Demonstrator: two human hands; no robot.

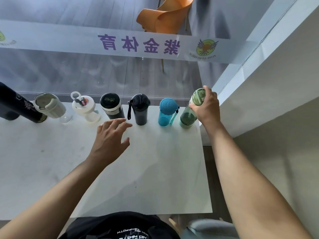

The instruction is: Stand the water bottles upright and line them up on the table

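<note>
— Two hands at work, so where do we stand with each?

— Our right hand point(206, 106) is wrapped around the neck of the green bottle point(190, 109), just under its lid, fingers curled shut on it. The bottle's base sits on the surface point(155, 161), body tilted slightly. Our left hand point(110, 135) hovers open with fingers spread, holding nothing, fingertips close to the black-and-silver flask point(112, 107).

— How do we expect the green one to handle?

— Clear hard plastic, apparently empty, so we judge it light, stiff and easy to tip. Smooth walls could slip; the neck below the lid is the sure hold.

— And beyond our hands?

— Between them stand the blue bottle point(166, 112) and the dark bottle point(140, 109). Past the left hand come the white shaker point(84, 107), the grey tumbler point(50, 106) and a tall black flask point(19, 104), all in one row.
</note>
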